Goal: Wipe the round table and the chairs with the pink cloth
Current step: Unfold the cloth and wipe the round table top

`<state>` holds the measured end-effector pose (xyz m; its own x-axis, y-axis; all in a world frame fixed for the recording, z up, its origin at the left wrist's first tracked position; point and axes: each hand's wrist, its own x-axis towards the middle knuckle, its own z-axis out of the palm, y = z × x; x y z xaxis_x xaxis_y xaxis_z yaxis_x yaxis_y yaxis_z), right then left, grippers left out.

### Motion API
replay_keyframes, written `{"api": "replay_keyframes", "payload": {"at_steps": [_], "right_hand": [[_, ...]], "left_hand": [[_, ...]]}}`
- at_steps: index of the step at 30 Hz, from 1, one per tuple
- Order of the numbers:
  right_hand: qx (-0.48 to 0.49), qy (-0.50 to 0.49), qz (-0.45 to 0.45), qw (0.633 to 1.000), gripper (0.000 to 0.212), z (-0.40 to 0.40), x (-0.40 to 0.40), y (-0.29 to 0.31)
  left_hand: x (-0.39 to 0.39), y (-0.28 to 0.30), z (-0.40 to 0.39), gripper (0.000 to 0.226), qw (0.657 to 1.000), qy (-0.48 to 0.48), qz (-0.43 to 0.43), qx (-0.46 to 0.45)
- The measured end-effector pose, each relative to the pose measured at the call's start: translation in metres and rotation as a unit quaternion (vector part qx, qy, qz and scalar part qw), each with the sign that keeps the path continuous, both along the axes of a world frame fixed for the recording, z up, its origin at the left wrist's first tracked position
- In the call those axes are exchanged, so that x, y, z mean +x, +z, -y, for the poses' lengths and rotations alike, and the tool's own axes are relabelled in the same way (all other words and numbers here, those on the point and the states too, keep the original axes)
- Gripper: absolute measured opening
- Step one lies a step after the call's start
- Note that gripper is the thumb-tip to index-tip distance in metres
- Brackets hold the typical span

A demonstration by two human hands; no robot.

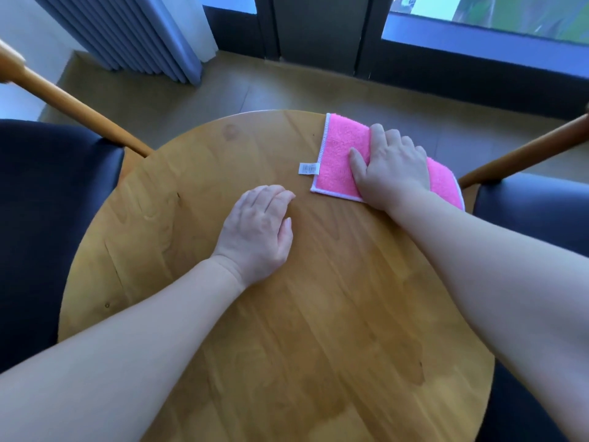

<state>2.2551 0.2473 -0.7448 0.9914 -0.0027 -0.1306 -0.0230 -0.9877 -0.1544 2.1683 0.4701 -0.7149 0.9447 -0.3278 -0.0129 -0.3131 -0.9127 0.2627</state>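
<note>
The round wooden table (197,237) fills the middle of the view. A pink cloth (338,154) with a white hem and a small white label lies flat on its far right part. My right hand (390,165) presses down on the cloth with its fingers spread flat. My left hand (258,231) rests on the bare tabletop near the centre, its fingers loosely bent and holding nothing. A chair with a dark seat (47,218) stands at the left. A second dark-seated chair (535,212) stands at the right.
Both chairs have wooden arm rails, one at the left (73,106) and one at the right (522,151), close to the table's edge. Beyond the table lie a tan floor (223,87), a pleated curtain (134,36) and dark window frames (315,30).
</note>
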Motion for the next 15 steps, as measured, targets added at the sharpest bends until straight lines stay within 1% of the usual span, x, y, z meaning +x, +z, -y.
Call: {"api": "replay_keyframes", "payload": {"at_steps": [7, 15], "right_hand": [[-0.009, -0.064, -0.006, 0.998, 0.067, 0.018, -0.027, -0.001], [-0.038, -0.184, -0.02, 0.982, 0.069, 0.031, -0.073, -0.003]], "left_hand": [[-0.011, 0.001, 0.015, 0.044, 0.999, -0.038, 0.017, -0.014], [-0.037, -0.003, -0.009, 0.044, 0.995, -0.086, 0.042, -0.039]]}}
